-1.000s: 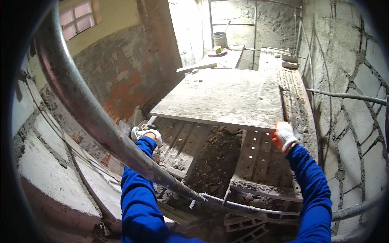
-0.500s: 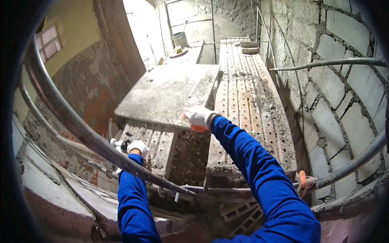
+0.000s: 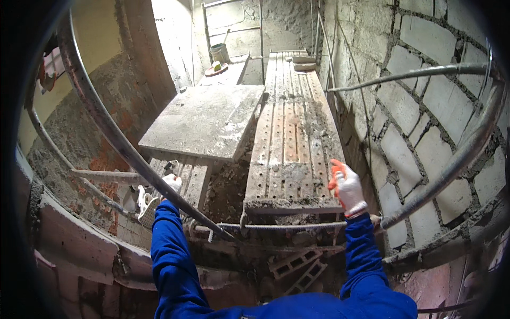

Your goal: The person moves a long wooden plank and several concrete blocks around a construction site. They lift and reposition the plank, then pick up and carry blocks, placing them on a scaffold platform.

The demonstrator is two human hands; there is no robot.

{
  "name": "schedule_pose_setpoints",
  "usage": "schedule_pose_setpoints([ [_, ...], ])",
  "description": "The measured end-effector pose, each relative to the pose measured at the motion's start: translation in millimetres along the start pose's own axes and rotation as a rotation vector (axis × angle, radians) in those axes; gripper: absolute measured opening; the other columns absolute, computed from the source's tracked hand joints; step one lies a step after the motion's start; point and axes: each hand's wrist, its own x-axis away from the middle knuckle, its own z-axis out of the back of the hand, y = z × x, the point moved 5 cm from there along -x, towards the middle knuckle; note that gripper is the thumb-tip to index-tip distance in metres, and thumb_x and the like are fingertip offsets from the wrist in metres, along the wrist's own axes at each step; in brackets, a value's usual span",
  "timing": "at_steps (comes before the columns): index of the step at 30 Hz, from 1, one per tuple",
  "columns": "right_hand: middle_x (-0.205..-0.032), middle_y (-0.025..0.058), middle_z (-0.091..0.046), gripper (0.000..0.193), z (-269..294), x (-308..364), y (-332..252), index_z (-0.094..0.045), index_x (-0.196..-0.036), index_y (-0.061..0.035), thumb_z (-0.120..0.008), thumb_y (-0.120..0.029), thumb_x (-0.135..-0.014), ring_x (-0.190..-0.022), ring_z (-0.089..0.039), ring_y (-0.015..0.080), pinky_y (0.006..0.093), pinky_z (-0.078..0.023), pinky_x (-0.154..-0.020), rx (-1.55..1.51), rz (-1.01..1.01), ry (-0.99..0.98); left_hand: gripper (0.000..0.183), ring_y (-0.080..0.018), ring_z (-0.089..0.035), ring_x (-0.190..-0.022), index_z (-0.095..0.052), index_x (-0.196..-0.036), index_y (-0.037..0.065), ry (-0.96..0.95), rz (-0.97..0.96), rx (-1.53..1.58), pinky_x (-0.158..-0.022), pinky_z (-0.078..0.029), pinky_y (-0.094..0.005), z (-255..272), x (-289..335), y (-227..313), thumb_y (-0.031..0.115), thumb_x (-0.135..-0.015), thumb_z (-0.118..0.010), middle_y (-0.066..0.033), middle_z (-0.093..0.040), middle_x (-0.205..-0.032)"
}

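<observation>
My left hand (image 3: 171,184), in a white glove, is beside the curved metal pipe (image 3: 114,127), above a perforated plank (image 3: 197,175). Its fingers look curled at a small dark thing (image 3: 170,167) that I cannot make out. Below that hand is a pale object with a white strap-like part (image 3: 144,201), its kind unclear. My right hand (image 3: 348,189), in a white glove with orange fingers, hovers at the near right edge of the long perforated metal plank (image 3: 292,143). Its fingers are loosely bent and apart, with nothing visible in them. A dusty flat board (image 3: 202,119) lies left of that plank.
A bucket (image 3: 219,54) with a handle sticking out stands at the far end. Several metal pipes curve along both sides, including a right rail (image 3: 446,170). A block wall (image 3: 409,95) rises on the right. Hollow blocks (image 3: 297,264) lie below the plank's near end.
My right hand has moved from the flat board's near corner to the right edge of the long plank. The view has shifted right; my left hand stays near the pipe.
</observation>
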Motion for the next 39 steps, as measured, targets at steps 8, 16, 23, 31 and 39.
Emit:
schedule_pose_setpoints([
  [8, -0.07, 0.0073, -0.064, 0.04, 108.1, 90.1, 10.7, -0.054, -0.141, -0.0037, -0.044, -0.013, -0.104, -0.052, -0.052, 0.0067, 0.0203, -0.039, -0.047, -0.184, 0.099, 0.15, 0.026, -0.0134, -0.064, -0.077, -0.072, -0.092, 0.004, 0.175, 0.221, 0.879, -0.071, -0.05, -0.0324, -15.7, 26.9, -30.7, 0.03, -0.094, -0.069, -0.003, -0.072, -0.086],
  [16, -0.082, 0.0054, -0.068, 0.039, 138.0, 117.2, 68.3, -0.055, -0.141, -0.0068, -0.047, -0.024, -0.106, -0.059, -0.056, 0.0073, 0.0212, -0.044, -0.053, -0.077, 0.008, 0.271, 0.035, -0.0127, -0.061, -0.085, -0.067, -0.113, -0.002, 0.596, 0.355, 1.303, -0.08, -0.049, -0.0285, 35.4, 209.8, 42.4, 0.029, -0.102, -0.058, -0.0047, -0.069, -0.095],
  [23, -0.08, 0.0097, -0.068, 0.046, 118.5, 137.2, 89.6, -0.054, -0.143, -0.013, -0.056, -0.019, -0.097, -0.063, -0.06, 0.0107, 0.0273, -0.05, -0.056, 0.218, -0.192, 0.121, 0.025, -0.0123, -0.064, -0.085, -0.067, -0.118, -0.001, -0.18, 0.182, 1.315, -0.079, -0.052, -0.0263, 24.2, 333.5, 139.4, 0.016, -0.1, -0.061, -0.0029, -0.068, -0.092],
  [31, -0.121, 0.0269, -0.066, 0.087, 74.0, 139.5, 123.7, -0.002, -0.162, -0.0323, -0.059, -0.036, -0.096, -0.087, -0.068, 0.047, 0.0522, -0.055, -0.083, 0.845, -0.411, 0.132, 0.058, -0.033, -0.059, -0.113, -0.054, -0.135, 0.0, -0.081, 0.179, 0.699, -0.1, -0.047, -0.0411, -10.8, 301.9, 177.5, 0.038, -0.093, -0.068, -0.022, -0.057, -0.126],
  [39, -0.11, -0.0004, -0.06, 0.059, 72.3, 129.1, 170.6, -0.032, -0.158, -0.0232, -0.049, -0.01, -0.103, -0.068, -0.052, 0.0066, 0.0234, -0.049, -0.059, -0.008, -0.066, 0.277, 0.026, -0.0356, -0.06, -0.083, -0.064, -0.093, 0.007, 0.058, -0.029, 0.515, -0.076, -0.048, -0.0458, -17.3, 280.4, 171.8, 0.032, -0.097, -0.062, -0.0174, -0.062, -0.087],
])
